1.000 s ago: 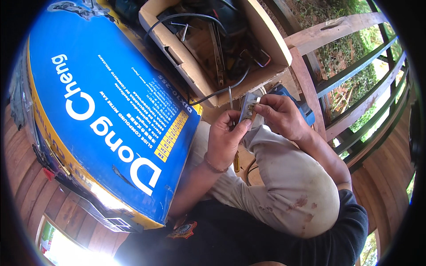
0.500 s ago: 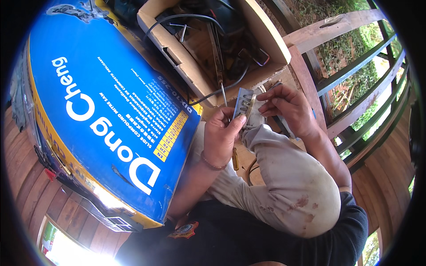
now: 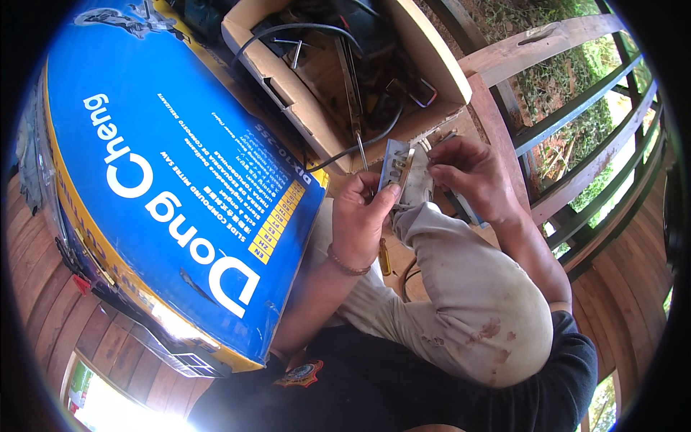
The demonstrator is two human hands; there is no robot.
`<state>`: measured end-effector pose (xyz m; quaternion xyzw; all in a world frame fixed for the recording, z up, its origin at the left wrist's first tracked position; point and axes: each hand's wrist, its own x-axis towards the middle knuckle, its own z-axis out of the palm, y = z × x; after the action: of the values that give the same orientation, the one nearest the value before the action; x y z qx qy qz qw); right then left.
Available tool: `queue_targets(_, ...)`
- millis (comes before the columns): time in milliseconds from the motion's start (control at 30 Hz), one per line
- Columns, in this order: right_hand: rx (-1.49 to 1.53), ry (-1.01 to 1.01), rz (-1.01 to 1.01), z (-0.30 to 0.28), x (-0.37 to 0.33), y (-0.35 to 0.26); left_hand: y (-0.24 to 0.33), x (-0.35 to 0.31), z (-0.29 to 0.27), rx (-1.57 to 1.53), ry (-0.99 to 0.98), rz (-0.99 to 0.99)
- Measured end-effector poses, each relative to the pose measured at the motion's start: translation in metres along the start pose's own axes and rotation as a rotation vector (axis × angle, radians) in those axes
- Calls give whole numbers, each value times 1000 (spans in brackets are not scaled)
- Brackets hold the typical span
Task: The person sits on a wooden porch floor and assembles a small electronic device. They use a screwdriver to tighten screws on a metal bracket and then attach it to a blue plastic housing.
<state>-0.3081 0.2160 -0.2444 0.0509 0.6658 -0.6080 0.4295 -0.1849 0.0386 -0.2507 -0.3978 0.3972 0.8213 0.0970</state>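
My left hand (image 3: 366, 219) grips a narrow, flat slotted metal plate (image 3: 394, 164) between thumb and fingers. The plate is silvery, with a row of cut-out slots and a yellowish strip along its right edge. Just right of it, my right hand (image 3: 479, 176) hangs apart from the plate with its fingers curled in; what they hold, if anything, is too small to make out. Below my left hand shows the yellow handle (image 3: 384, 261) of a tool, its upper part hidden by the hand. Behind the plate is a pale shoe (image 3: 416, 189).
A large blue box (image 3: 180, 180) with yellow edges fills the left side. Ahead stands an open cardboard box (image 3: 306, 119) with a black cable, a T-shaped metal piece and other tools. Wooden railing (image 3: 547, 43) runs along the right. My bent knee (image 3: 497, 317) rises below my right hand.
My right hand has drawn back from the plate, slightly right, and its fingers have curled in more. My left hand stays in place with the slotted metal plate, which has tilted slightly.
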Motion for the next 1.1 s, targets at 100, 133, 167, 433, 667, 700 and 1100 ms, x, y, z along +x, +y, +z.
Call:
queue_targets(100,146,-67,59,0,-3,-8,2,1,1,-17,9,5)
queue_targets(133,127,-64,45,1,-3,-7,2,1,4,-25,18,14)
queue_targets(167,109,-62,32,3,-3,-6,3,1,6,-32,26,23)
queue_targets(433,-253,-2,-254,11,-2,-5,-1,2,6,60,12,57)
queue_targets(667,-569,-1,-480,14,2,-10,4,1,10,160,36,57)
queue_targets(700,-571,4,-537,15,5,-8,4,1,10,152,36,63)
queue_targets(1100,-671,74,-781,16,11,-3,2,2,13,219,41,119)
